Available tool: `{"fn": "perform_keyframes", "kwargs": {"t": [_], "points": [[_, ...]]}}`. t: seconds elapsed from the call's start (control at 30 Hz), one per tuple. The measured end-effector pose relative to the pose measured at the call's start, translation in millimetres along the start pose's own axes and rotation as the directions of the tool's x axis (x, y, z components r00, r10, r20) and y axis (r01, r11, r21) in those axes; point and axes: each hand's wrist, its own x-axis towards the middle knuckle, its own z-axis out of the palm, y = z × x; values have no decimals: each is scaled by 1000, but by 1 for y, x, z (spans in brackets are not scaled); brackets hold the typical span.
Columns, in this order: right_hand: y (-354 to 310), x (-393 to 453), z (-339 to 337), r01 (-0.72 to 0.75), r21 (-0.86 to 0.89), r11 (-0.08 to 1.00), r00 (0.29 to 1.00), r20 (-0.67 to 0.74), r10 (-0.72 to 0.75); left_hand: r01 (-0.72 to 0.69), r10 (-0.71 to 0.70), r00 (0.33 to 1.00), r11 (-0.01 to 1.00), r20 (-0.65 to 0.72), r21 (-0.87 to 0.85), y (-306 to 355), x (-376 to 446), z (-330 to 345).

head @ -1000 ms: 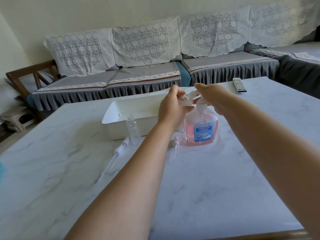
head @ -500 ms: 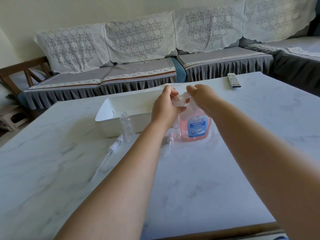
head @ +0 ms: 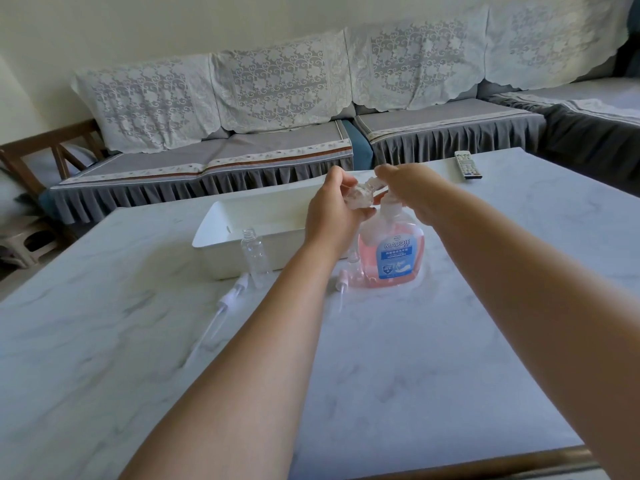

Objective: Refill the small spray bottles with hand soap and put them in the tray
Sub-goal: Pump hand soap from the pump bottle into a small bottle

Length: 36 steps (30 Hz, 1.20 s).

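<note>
A pink hand soap bottle point(head: 394, 258) with a blue label stands on the marble table. My right hand point(head: 408, 192) rests on its pump head, fingers curled over it. My left hand point(head: 334, 211) holds a small clear spray bottle point(head: 360, 199) tilted under the pump's nozzle. A second small clear bottle point(head: 255, 258) stands uncapped in front of the white tray point(head: 221, 233). Two white spray tops lie on the table: one point(head: 232, 296) left of my forearm, one point(head: 343, 284) beside the soap bottle.
The white marble table point(head: 398, 375) has a wooden front edge. A remote control point(head: 467, 164) lies at its far right. A grey sofa point(head: 277, 147) with lace covers runs behind the table; a wooden chair point(head: 45, 150) stands at the left.
The view has shifted slightly. Both hands stay at the pump head, the small bottle still held under the nozzle.
</note>
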Motion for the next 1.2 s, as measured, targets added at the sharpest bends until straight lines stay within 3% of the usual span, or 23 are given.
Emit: {"fn": "perform_keyframes", "kwargs": {"t": [0.07,0.27,0.47,0.6,0.77,1.03,1.2], "points": [[2,2,1,76,-62,995,997,10,-76,8,-8,1000,1000,6,2,-1,-1,0],[11,2,13,115,-261,959,990,-45,-131,21,-22,999,999,29,48,-8,-5,2],[4,3,5,2,26,1000,999,-33,-2,-10,9,1000,999,10,48,1,-4,-1],[-3,5,4,-81,80,993,994,-63,87,-25,26,1000,998,-6,49,4,-3,-2],[1,7,4,-21,52,998,999,-37,23,-16,17,1000,999,-11,42,3,-3,-1],[12,4,12,99,-172,980,994,-26,-104,9,-11,1000,996,16,88,-6,-6,2],[8,5,7,-13,45,999,999,-32,14,14,-14,1000,1000,9,21,-2,-5,1]]}}
